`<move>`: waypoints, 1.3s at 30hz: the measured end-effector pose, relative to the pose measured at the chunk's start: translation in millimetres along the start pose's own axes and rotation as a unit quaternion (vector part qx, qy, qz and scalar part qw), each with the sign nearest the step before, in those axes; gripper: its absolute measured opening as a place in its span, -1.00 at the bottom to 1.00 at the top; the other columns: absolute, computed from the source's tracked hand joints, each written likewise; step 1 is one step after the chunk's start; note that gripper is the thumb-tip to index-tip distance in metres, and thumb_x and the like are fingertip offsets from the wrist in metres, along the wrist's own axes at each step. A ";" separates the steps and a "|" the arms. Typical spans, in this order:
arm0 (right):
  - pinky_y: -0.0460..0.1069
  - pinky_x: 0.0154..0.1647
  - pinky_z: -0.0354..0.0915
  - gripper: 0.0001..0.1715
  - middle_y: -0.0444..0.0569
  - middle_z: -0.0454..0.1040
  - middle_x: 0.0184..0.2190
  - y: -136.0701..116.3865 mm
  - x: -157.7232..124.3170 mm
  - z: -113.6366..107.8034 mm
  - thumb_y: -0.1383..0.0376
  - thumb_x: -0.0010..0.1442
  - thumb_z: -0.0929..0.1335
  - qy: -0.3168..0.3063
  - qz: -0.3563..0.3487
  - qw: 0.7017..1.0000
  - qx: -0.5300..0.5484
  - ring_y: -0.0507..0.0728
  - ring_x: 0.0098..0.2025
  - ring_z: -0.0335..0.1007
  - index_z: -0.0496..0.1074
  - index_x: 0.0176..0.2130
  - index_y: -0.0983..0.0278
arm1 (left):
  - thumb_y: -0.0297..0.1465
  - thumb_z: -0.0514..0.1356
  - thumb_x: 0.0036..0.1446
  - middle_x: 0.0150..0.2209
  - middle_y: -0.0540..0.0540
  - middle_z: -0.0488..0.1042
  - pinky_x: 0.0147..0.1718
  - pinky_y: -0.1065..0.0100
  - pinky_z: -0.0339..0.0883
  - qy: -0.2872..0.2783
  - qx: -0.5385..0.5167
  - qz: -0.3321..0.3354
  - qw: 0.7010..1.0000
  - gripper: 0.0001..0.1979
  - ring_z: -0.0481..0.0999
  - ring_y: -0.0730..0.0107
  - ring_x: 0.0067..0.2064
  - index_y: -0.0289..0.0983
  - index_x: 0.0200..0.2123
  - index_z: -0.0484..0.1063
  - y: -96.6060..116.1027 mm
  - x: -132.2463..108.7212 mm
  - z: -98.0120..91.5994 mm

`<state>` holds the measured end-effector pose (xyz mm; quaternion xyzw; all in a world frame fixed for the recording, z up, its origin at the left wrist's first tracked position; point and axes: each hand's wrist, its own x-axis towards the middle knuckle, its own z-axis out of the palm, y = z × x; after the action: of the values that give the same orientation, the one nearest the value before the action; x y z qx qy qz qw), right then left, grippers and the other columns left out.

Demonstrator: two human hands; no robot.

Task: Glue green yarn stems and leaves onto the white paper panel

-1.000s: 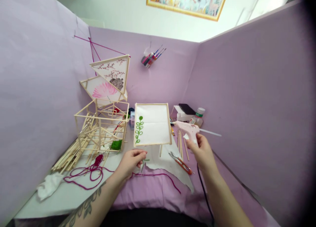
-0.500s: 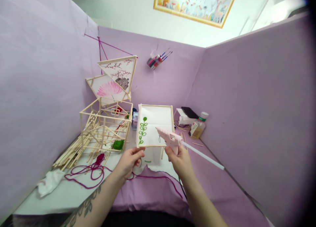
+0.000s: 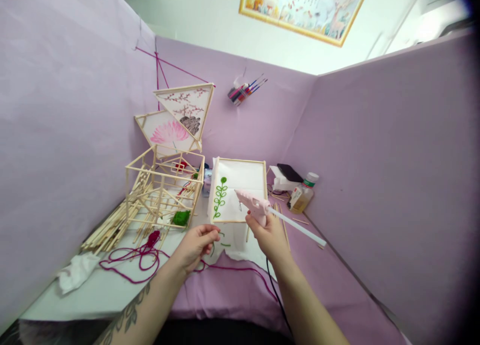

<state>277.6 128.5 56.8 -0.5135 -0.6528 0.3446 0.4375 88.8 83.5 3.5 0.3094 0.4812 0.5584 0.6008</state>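
My right hand [image 3: 265,230] is wrapped round the handle of a pink hot glue gun [image 3: 253,205], with a long white glue stick [image 3: 300,227] poking out of its back. The nozzle points left over a white panel [image 3: 243,172] framed in thin wooden sticks. Along the panel's left side runs a green yarn stem with looped leaves [image 3: 220,197]. Just below the panel's lower left corner is my left hand [image 3: 200,242], thumb and fingers pinched together; what they hold, if anything, is too small to make out. Short green yarn pieces [image 3: 225,244] lie beside it.
A wooden stick frame [image 3: 165,177] stands on the left, by a pile of loose sticks [image 3: 112,225]. Green yarn [image 3: 181,218] and tangled magenta yarn [image 3: 140,257] lie near my left arm. A bottle [image 3: 302,195] stands at right. Painted panels [image 3: 168,130] hang behind.
The glue gun and my right hand have moved slightly left, and the glue stick's rear end has swung left and up. My left hand stays pinched near the panel's corner. The view has shifted a little.
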 end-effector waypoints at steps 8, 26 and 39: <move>-0.01 -0.38 0.26 -0.60 -0.04 0.50 -0.45 -9.7 1.6 -1.9 0.07 0.08 0.30 -0.014 -0.039 0.998 -0.051 0.17 -0.38 0.39 0.52 -0.24 0.30 | -0.24 0.44 -0.31 -0.53 0.03 0.44 -0.69 0.57 -0.02 -0.003 0.001 0.002 1.000 -0.56 0.20 0.70 -0.65 -0.36 -0.36 0.44 -0.8 -0.2 -0.1; 0.00 -0.35 0.25 -0.60 -0.05 0.48 -0.48 -5.8 7.0 -0.4 0.08 0.11 0.29 -0.017 -0.060 0.995 -0.078 0.18 -0.38 0.39 0.52 -0.21 0.30 | -0.24 0.42 -0.29 -0.53 0.03 0.43 -0.68 0.55 -0.02 -0.002 0.007 0.009 1.000 -0.59 0.20 0.68 -0.65 -0.35 -0.39 0.43 -0.4 -2.1 1.7; -0.03 -0.48 0.20 -0.62 -0.08 0.43 -0.59 -6.6 3.2 -3.3 0.07 0.10 0.29 -0.035 -0.035 0.994 -0.098 0.15 -0.49 0.35 0.52 -0.32 0.30 | -0.22 0.42 -0.32 -0.54 0.03 0.43 -0.69 0.55 -0.05 0.003 0.012 0.007 1.000 -0.57 0.19 0.68 -0.65 -0.36 -0.38 0.43 2.3 -4.2 3.5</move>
<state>277.9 130.0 64.7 -0.5183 -0.7162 0.2807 0.3737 91.5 80.5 7.7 0.3181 0.4871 0.5581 0.5916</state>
